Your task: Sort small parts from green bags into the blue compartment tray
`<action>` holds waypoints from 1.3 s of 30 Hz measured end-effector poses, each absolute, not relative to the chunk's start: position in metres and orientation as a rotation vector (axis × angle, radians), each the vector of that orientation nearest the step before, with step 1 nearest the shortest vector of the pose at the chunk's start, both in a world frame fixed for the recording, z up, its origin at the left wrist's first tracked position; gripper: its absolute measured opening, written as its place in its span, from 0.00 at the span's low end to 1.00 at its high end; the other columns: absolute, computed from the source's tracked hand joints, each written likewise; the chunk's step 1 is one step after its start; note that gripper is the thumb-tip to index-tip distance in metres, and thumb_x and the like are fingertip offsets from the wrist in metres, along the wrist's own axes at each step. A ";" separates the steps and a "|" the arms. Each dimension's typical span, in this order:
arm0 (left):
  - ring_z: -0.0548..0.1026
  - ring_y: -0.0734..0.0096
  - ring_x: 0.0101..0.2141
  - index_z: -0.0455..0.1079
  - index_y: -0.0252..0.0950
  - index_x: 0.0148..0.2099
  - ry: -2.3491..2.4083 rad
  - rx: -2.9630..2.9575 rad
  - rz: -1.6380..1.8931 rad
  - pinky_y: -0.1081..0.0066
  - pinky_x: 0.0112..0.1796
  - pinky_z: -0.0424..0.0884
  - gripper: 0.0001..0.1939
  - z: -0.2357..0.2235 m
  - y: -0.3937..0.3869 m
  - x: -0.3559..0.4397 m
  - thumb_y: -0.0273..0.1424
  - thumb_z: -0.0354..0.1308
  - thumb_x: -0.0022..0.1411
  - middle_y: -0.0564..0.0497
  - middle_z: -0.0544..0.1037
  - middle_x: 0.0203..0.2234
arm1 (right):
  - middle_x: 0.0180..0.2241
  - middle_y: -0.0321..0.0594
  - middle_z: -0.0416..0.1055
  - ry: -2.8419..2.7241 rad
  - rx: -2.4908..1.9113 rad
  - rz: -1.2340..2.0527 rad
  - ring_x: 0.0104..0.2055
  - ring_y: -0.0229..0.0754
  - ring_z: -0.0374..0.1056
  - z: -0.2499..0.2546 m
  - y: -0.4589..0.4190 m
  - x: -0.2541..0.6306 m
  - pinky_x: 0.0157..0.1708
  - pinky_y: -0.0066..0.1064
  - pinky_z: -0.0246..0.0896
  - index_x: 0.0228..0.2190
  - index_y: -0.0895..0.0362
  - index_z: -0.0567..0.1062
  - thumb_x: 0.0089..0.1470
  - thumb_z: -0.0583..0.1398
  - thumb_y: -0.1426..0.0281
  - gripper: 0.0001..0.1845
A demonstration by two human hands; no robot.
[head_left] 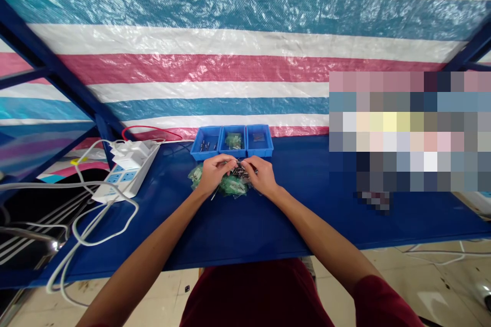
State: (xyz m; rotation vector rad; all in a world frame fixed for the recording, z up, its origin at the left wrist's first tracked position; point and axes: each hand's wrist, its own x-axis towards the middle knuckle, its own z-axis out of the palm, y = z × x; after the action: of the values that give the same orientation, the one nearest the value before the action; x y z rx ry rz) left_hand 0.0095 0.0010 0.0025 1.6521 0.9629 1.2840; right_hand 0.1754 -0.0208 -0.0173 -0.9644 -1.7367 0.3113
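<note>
Hands (217, 173) pinching metal parts (240, 167), over green bags (232, 185)

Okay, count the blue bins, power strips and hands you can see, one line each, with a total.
Blue plastic bins: 3
White power strip: 1
Hands, left hand and right hand: 2
Total: 6

Makeshift workshop, small-parts assembly station: blue steel bench (291, 204) under striped tarp (215, 66), three blue parts bins (232, 141) holding small hardware, power strip (126, 171) with chargers and cables, bare tiled floor (422, 276).
</note>
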 end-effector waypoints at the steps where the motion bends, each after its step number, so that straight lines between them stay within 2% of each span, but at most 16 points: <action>1: 0.68 0.77 0.21 0.75 0.33 0.31 0.969 1.633 1.285 0.74 0.24 0.66 0.13 0.002 0.001 0.009 0.38 0.66 0.51 0.51 0.76 0.24 | 0.29 0.41 0.74 -1.736 -0.977 0.313 0.32 0.38 0.69 -0.018 -0.020 0.175 0.35 0.28 0.62 0.31 0.57 0.75 0.63 0.50 0.61 0.18; 6: 0.74 0.70 0.27 0.76 0.34 0.32 0.978 1.571 1.272 0.71 0.30 0.71 0.13 0.000 0.002 0.008 0.37 0.69 0.46 0.48 0.79 0.28 | 0.29 0.41 0.74 -1.750 -0.987 0.333 0.31 0.39 0.69 -0.020 -0.018 0.175 0.35 0.29 0.61 0.31 0.57 0.75 0.63 0.50 0.61 0.19; 11: 0.72 0.75 0.25 0.72 0.34 0.33 0.929 1.590 1.314 0.72 0.29 0.70 0.13 0.000 0.002 0.009 0.40 0.64 0.54 0.50 0.77 0.29 | 0.28 0.40 0.73 -1.818 -0.991 0.361 0.31 0.39 0.68 -0.022 -0.019 0.175 0.34 0.28 0.60 0.31 0.56 0.75 0.64 0.49 0.60 0.20; 14: 0.74 0.73 0.28 0.67 0.35 0.35 0.837 1.555 1.311 0.71 0.32 0.71 0.13 0.002 0.002 0.010 0.40 0.60 0.58 0.49 0.77 0.32 | 0.27 0.40 0.72 -1.807 -1.003 0.334 0.30 0.39 0.67 -0.020 -0.020 0.175 0.33 0.29 0.59 0.31 0.57 0.75 0.64 0.49 0.61 0.20; 16: 0.75 0.71 0.29 0.64 0.36 0.36 0.797 1.538 1.299 0.71 0.32 0.71 0.13 0.002 0.002 0.010 0.41 0.58 0.60 0.49 0.77 0.31 | 0.27 0.40 0.72 -1.790 -0.997 0.315 0.30 0.39 0.67 -0.019 -0.020 0.175 0.32 0.29 0.59 0.30 0.58 0.75 0.64 0.49 0.61 0.20; 19: 0.73 0.73 0.26 0.63 0.36 0.37 0.806 1.567 1.284 0.72 0.30 0.70 0.14 0.001 0.002 0.010 0.42 0.57 0.60 0.51 0.76 0.27 | 0.27 0.41 0.72 -1.758 -0.987 0.291 0.30 0.39 0.67 -0.018 -0.021 0.176 0.32 0.29 0.59 0.30 0.58 0.75 0.64 0.49 0.63 0.20; 24: 0.67 0.77 0.22 0.72 0.34 0.36 1.012 1.753 1.300 0.75 0.25 0.65 0.14 -0.003 0.003 0.008 0.41 0.58 0.59 0.51 0.74 0.26 | 0.28 0.41 0.73 -1.715 -1.011 0.281 0.31 0.39 0.68 -0.019 -0.021 0.176 0.33 0.30 0.60 0.32 0.57 0.75 0.64 0.48 0.63 0.19; 28: 0.69 0.74 0.25 0.75 0.35 0.34 1.121 1.816 1.315 0.74 0.26 0.65 0.13 -0.002 0.001 0.007 0.40 0.60 0.57 0.50 0.76 0.28 | 0.29 0.41 0.73 -1.696 -1.024 0.287 0.29 0.39 0.67 -0.019 -0.021 0.176 0.33 0.30 0.61 0.33 0.57 0.75 0.63 0.49 0.62 0.18; 34: 0.65 0.78 0.18 0.67 0.35 0.31 1.087 1.662 1.341 0.77 0.22 0.62 0.14 -0.001 0.000 0.008 0.41 0.63 0.54 0.57 0.70 0.17 | 0.31 0.41 0.73 -1.714 -0.998 0.328 0.28 0.38 0.66 -0.017 -0.022 0.175 0.32 0.30 0.62 0.38 0.56 0.75 0.62 0.51 0.63 0.15; 39: 0.63 0.80 0.15 0.61 0.37 0.33 1.068 1.626 1.309 0.79 0.20 0.59 0.18 -0.001 0.000 0.007 0.42 0.64 0.53 0.59 0.69 0.15 | 0.30 0.41 0.72 -1.772 -0.961 0.334 0.27 0.38 0.66 -0.018 -0.021 0.174 0.31 0.29 0.62 0.39 0.56 0.75 0.62 0.52 0.63 0.15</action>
State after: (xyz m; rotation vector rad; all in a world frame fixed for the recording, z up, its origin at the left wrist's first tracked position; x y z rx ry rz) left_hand 0.0069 -0.0004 -0.0006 1.6256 1.0683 1.3088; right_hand 0.1741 -0.0213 -0.0181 -0.9609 -1.7724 0.3335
